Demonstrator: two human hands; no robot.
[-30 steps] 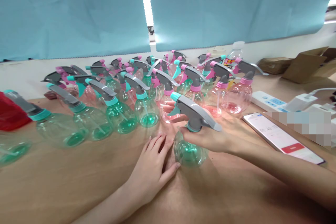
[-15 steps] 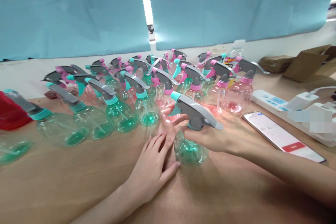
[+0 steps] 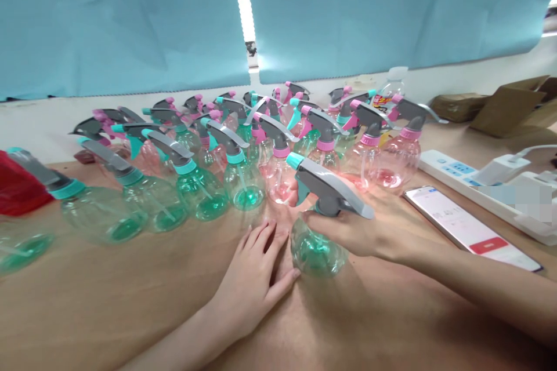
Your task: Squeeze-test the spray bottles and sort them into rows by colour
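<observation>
In front of me stands a green spray bottle (image 3: 317, 252) with a grey trigger head and a teal nozzle. My right hand (image 3: 343, 229) wraps round its neck just below the head, its fingers curled near the teal trigger and partly hidden behind it. Flat on the table lies my left hand (image 3: 255, 269), fingers stretched out, with the thumb tip beside the bottle's base. Just beyond, a green spray bottle (image 3: 243, 182) and a pink spray bottle (image 3: 278, 177) stand upright in a crowd of similar ones.
Several green and pink spray bottles fill the back of the table (image 3: 130, 301). On the right are a phone (image 3: 470, 226), a white power strip (image 3: 452, 168) with plugs, and a cardboard box (image 3: 509, 107). A red bag (image 3: 21, 185) sits at the left edge.
The fingers of my right hand have curled in closer to the trigger. The held bottle has shifted very slightly right in view; my left hand stays put.
</observation>
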